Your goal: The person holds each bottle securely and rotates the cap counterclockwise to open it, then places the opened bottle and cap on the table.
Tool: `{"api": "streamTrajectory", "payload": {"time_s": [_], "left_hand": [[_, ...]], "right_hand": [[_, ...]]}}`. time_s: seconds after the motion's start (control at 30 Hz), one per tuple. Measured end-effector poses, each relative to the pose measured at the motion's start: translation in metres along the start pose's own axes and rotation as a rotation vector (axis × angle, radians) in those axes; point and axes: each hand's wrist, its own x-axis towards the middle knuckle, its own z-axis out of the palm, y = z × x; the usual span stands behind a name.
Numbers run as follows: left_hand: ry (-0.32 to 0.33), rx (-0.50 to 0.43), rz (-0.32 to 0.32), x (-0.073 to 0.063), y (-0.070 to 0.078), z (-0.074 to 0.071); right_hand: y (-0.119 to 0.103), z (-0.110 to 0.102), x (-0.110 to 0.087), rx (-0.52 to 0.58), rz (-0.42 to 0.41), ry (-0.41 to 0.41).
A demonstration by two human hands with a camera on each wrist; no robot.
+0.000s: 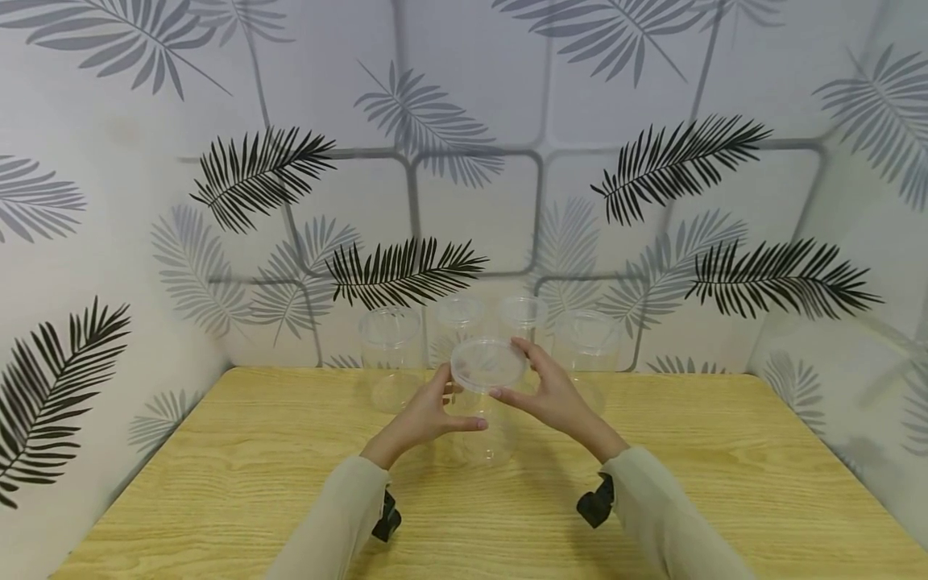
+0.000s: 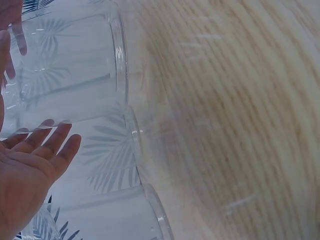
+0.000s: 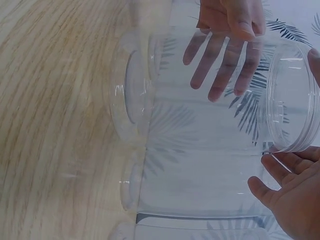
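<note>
Clear jar (image 1: 484, 451), in head view, stands on the table (image 1: 275, 483) before four similar jars (image 1: 391, 330); widely curved left hand (image 1: 428, 412) holds its side, right hand (image 1: 554, 396) grips its lid (image 1: 488, 364). Left wrist view: left fingers (image 2: 60, 140) touch its wall. Right wrist view: right fingers (image 3: 277, 170) are at lid's rim.

Head view looks forward and down over my counter (image 1: 210, 491); both wrist views sit way closer, sideways, sharing the clear jar (image 1: 491, 409).

4 jars (image 1: 389, 332) behind 1 nearer jar (image 1: 487, 366)
</note>
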Motion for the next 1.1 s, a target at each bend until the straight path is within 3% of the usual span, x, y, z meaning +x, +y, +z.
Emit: {"api": "streamTrajectory", "payload": {"time_s": [0.4,0.67,0.83,1.1], "left_hand": [[-0.005,-0.057,0.056,-0.005,0.015,-0.003],[-0.033,-0.099,0.076,-0.019,0.042,-0.012],[-0.039,-0.123,0.111,-0.022,0.042,-0.013],[-0.057,-0.114,0.104,-0.024,0.040,-0.014]], "right_hand": [[-0.012,-0.010,-0.002,0.023,-0.038,-0.013],[-0.020,-0.013,-0.004,0.021,-0.050,-0.010],[-0.024,-0.012,-0.006,0.030,-0.046,-0.018],[-0.026,-0.014,-0.006,0.071,-0.014,-0.073]]}}
